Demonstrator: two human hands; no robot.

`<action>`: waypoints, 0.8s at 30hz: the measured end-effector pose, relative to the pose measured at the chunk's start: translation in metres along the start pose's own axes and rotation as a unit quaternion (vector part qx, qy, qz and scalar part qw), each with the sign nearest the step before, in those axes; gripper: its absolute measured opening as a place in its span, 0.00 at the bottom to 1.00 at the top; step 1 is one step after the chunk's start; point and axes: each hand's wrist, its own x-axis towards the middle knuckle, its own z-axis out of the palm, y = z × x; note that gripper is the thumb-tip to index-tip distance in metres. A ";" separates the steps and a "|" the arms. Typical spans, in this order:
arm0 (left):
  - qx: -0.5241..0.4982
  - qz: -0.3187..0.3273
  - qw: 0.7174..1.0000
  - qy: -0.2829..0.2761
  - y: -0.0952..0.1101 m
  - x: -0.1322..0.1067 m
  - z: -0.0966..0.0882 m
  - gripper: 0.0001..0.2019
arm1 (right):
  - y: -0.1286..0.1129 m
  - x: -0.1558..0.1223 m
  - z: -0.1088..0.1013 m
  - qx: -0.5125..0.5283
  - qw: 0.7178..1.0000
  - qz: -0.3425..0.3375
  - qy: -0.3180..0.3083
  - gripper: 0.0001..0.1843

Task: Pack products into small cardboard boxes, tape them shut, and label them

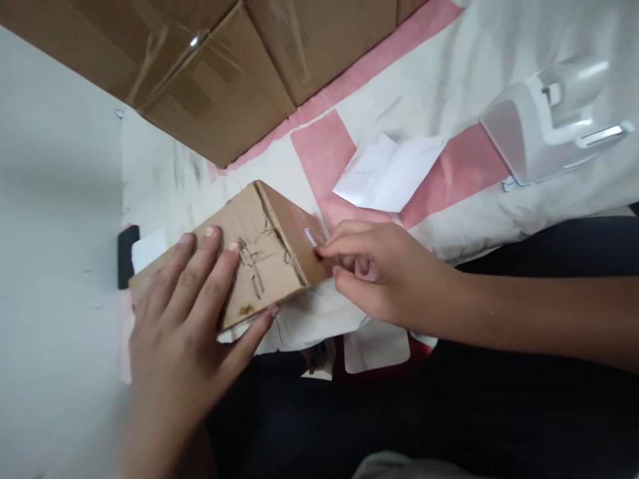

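A small brown cardboard box (259,266) with torn, creased marks on its upper face rests at the edge of the cloth-covered surface. Across that face my left hand (187,319) lies with fingers spread, its thumb along the near edge. At the box's right side face, my right hand (374,266) has thumb and fingers closed together in a pinch. Whatever is between those fingertips is hidden or too small to make out. Just beside them, a small white strip (310,237) shows on the side face.
Large taped cartons (224,86) stand at the back. On the pink and white cloth (329,143) lie a folded white paper (389,173) and, farther right, a white and grey plastic device (549,120). A dark flat object (128,256) sits at left by a pale wall (54,219).
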 end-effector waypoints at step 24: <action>0.028 0.027 0.998 0.044 -0.008 0.001 0.007 0.40 | 0.025 -0.007 0.025 0.069 0.993 0.087 -0.033 0.44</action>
